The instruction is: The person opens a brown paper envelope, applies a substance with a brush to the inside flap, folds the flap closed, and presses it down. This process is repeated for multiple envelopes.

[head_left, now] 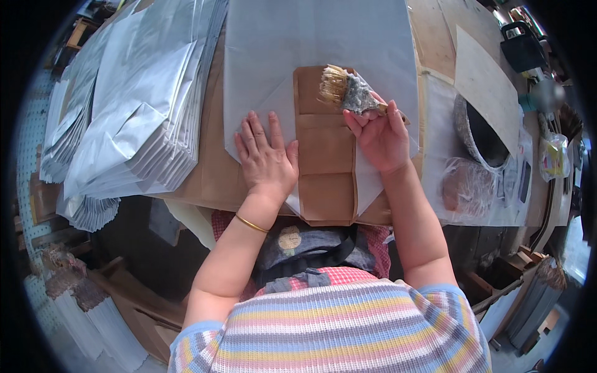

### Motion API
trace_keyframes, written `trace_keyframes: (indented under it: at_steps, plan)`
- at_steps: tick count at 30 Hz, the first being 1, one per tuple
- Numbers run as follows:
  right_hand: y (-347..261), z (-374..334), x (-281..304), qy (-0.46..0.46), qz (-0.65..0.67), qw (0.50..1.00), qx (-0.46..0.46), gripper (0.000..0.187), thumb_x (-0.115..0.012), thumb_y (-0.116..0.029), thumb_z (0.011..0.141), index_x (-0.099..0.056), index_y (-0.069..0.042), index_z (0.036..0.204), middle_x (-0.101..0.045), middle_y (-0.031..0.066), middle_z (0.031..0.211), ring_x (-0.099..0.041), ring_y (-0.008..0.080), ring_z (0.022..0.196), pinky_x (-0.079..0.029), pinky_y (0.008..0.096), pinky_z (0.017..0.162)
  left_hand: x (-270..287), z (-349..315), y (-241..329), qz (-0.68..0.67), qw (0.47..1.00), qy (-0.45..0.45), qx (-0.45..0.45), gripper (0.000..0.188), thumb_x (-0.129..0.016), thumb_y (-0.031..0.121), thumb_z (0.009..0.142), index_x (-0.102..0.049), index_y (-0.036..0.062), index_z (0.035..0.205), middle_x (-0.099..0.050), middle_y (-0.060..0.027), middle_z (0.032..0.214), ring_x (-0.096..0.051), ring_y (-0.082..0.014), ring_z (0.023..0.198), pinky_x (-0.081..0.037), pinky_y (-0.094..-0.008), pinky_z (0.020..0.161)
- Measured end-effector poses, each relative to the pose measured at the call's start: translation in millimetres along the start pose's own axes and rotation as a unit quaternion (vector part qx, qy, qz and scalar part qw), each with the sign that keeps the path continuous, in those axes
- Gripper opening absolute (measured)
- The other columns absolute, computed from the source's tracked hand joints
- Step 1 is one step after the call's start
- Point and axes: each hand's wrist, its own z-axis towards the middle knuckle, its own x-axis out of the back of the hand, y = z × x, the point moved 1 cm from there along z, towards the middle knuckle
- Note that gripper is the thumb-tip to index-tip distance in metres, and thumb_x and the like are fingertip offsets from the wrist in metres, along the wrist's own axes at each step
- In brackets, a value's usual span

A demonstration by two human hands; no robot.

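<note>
A large grey-silver bag (pixel 261 56) lies flat before me, its near corners folded in diagonally. Down the middle of its near end runs a brown paper panel (pixel 324 149) with crosswise creases. My left hand (pixel 267 155) rests palm down on the bag, left of the panel, fingers spread. In my right hand (pixel 385 135), palm turned up, is a wide brush (pixel 347 90), held by its handle. Its pale bristles point left over the far part of the panel, and grey-white residue coats its middle. Whether the bristles touch the paper I cannot tell.
Stacks of folded silver bags (pixel 134 124) lie at the left. At the right are a dark-mouthed round container (pixel 469 133) partly under a board (pixel 488 87), and a clear plastic bag (pixel 463 189). Bundled sheets (pixel 93 311) stand below the table at the left.
</note>
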Motion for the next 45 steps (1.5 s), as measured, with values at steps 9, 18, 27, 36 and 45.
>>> trace_keyframes:
  at_steps: [9, 18, 27, 36, 45]
  plan:
    - [0.1, 3.5, -4.0, -0.049, 0.027, 0.998, -0.002, 0.043, -0.034, -0.033, 0.105, -0.049, -0.003, 0.133, -0.069, 0.0119, 0.111, -0.063, 0.0230, 0.110, -0.038, 0.0442, 0.110, 22.6, 13.0, -15.4, -0.204, 0.977, 0.057, 0.010, 0.094, -0.070, 0.043, 0.081, -0.023, -0.0051, 0.147, -0.031, -0.0330, 0.146, -0.027, -0.0461, 0.138, -0.018, -0.0538, 0.115]
    - [2.6, 5.1, -2.9, -0.022, 0.018, 0.999, -0.018, 0.044, -0.036, -0.033, 0.105, -0.048, -0.002, 0.134, -0.068, 0.0102, 0.112, -0.064, 0.0188, 0.107, -0.039, 0.0423, 0.110, 92.2, 25.0, 5.1, 0.007, 0.897, -0.045, -0.440, 0.014, -0.063, 0.007, 0.068, -0.066, 0.0025, 0.081, -0.064, -0.0065, 0.086, -0.056, -0.0226, 0.089, -0.045, -0.0333, 0.084]
    - [-4.9, 4.6, -2.1, -0.033, 0.022, 0.997, -0.060, 0.047, -0.035, -0.037, 0.105, -0.047, -0.003, 0.136, -0.069, 0.0099, 0.110, -0.064, 0.0184, 0.106, -0.038, 0.0432, 0.110, 92.6, 3.4, 17.9, 0.064, 0.873, -0.402, -0.268, 0.014, -0.059, 0.012, 0.081, -0.067, 0.0063, 0.091, -0.070, -0.0103, 0.087, -0.068, -0.0276, 0.091, -0.054, -0.0418, 0.075]
    - [-3.9, 3.3, -0.2, -0.008, -0.001, 0.995, -0.097, 0.046, -0.039, -0.037, 0.104, -0.044, -0.008, 0.140, -0.067, 0.0108, 0.111, -0.062, 0.0203, 0.107, -0.036, 0.0492, 0.110, 78.2, 32.5, -20.7, -0.236, 0.918, -0.271, -0.168, 0.007, -0.068, 0.007, 0.072, -0.070, 0.0028, 0.077, -0.061, -0.0184, 0.106, -0.057, -0.0372, 0.105, -0.047, -0.0442, 0.091]
    - [-51.0, -70.4, -28.4, 0.008, -0.222, 0.962, -0.156, 0.049, -0.050, -0.035, 0.100, -0.044, -0.001, 0.136, -0.060, 0.0173, 0.123, -0.062, 0.0311, 0.111, -0.044, 0.0529, 0.101, 73.3, 17.7, -31.0, -0.241, 0.906, -0.202, -0.282, 0.011, -0.066, 0.004, 0.068, -0.070, -0.0016, 0.077, -0.056, -0.0295, 0.125, -0.053, -0.0417, 0.118, -0.046, -0.0419, 0.099]
